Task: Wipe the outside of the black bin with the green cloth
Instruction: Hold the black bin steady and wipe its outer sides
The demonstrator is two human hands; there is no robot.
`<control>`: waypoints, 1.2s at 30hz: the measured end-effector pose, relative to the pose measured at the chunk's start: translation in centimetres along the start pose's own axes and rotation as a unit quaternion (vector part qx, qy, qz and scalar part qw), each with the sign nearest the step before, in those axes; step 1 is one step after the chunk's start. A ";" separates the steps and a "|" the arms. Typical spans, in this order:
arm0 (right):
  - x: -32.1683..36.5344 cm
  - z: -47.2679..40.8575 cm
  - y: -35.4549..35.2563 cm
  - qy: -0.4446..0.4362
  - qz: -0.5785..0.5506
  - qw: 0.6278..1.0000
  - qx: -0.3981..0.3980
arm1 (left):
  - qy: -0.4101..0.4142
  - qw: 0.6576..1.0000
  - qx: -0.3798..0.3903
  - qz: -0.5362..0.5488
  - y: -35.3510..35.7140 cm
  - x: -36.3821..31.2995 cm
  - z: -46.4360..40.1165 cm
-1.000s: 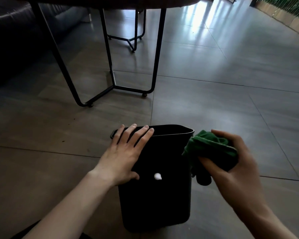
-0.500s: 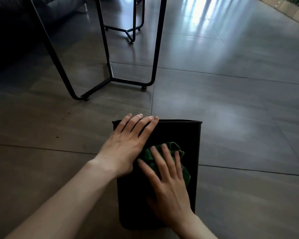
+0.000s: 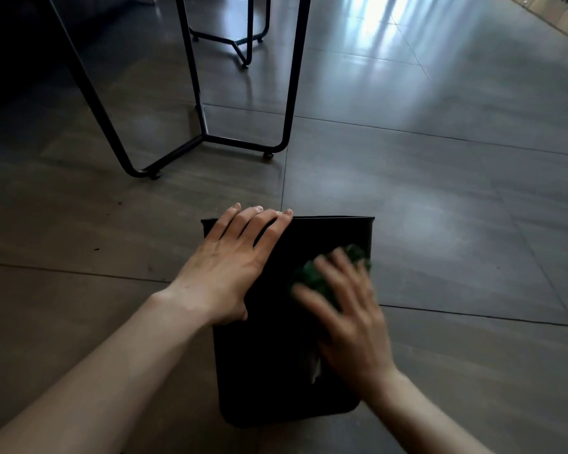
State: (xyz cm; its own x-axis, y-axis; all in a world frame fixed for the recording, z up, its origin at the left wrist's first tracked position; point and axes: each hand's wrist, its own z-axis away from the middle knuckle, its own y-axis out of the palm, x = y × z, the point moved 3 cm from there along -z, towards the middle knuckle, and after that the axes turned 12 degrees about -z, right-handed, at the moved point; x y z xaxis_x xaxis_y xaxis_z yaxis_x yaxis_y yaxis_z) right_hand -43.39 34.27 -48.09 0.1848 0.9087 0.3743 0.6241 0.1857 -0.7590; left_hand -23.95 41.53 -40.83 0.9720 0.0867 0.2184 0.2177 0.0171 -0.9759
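The black bin (image 3: 269,365) lies tipped over on the grey tiled floor, its broad side facing up and its rim pointing away from me. My left hand (image 3: 230,267) rests flat on the upper left part of that side, fingers spread and reaching to the rim. My right hand (image 3: 348,312) presses the crumpled green cloth (image 3: 312,276) onto the bin's right half; hand and cloth are blurred by motion. A small white mark (image 3: 316,371) shows on the bin beside my right palm.
A black metal table frame (image 3: 207,139) stands on the floor beyond the bin, with a second frame (image 3: 243,44) further back. A dark sofa (image 3: 10,54) fills the upper left. Grey floor tiles (image 3: 440,198) spread to the right.
My right hand brought the cloth from beside the bin onto its side, then slid it rightward across the surface. The bin was tipped flatter. My left hand stays pressed near the rim.
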 end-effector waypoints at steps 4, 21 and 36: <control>-0.7 -4.1 -0.7 0.100 -0.028 0.992 -0.071 | -0.008 1.000 0.011 0.005 0.0 -0.1 0.0; -0.3 -2.4 -1.2 0.069 0.007 0.997 -0.024 | 0.003 1.000 0.004 0.009 -0.4 -0.6 -0.2; 0.2 -0.8 -2.7 -0.044 0.056 0.995 0.071 | 0.008 1.000 0.000 -0.004 -0.8 -1.3 0.1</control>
State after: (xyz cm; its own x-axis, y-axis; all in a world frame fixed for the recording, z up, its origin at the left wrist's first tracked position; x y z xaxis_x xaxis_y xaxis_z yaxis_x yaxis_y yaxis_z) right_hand -44.42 33.67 -45.56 0.1757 0.9549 0.2394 0.4892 0.1264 -0.8629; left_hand -25.41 41.47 -40.38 0.9715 0.0706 0.2265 0.2258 0.0169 -0.9740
